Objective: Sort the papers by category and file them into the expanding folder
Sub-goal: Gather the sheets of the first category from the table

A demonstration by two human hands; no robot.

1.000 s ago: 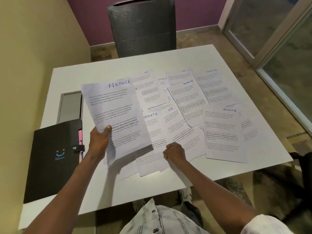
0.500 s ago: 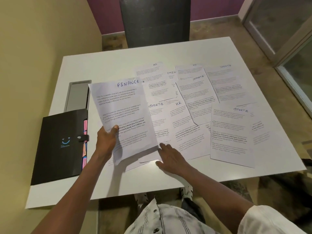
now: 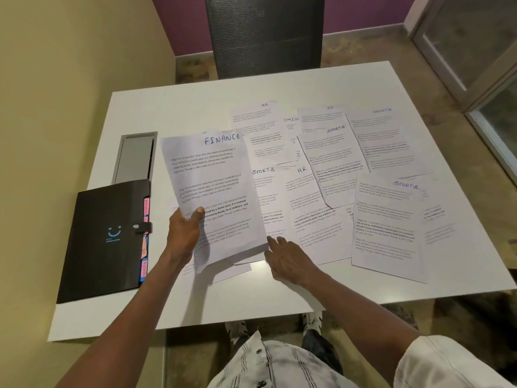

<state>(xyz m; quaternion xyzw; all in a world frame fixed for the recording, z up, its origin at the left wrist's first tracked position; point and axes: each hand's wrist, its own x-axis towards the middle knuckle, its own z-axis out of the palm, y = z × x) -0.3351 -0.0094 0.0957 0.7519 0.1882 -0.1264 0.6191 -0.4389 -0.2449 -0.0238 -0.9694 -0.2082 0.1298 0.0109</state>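
Papers (image 3: 333,175) headed HR, SPORTS and, on one partly covered sheet, what is probably ADMIN, are lying overlapped across the middle and right of the white table (image 3: 195,298). One sheet, the FINANCE sheet (image 3: 215,189), is being held tilted above the spread by the left hand (image 3: 183,233), whose thumb is pressing on its printed face while the other fingers are clamping it from behind. The right hand (image 3: 291,261) is resting palm down, fingers slightly apart, with its fingertips touching the near edge of the flat sheets just beside the raised sheet's lower corner. The expanding folder (image 3: 109,239), black and snapped closed, is lying at the table's left edge, coloured tabs (image 3: 145,239) protruding from its right side.
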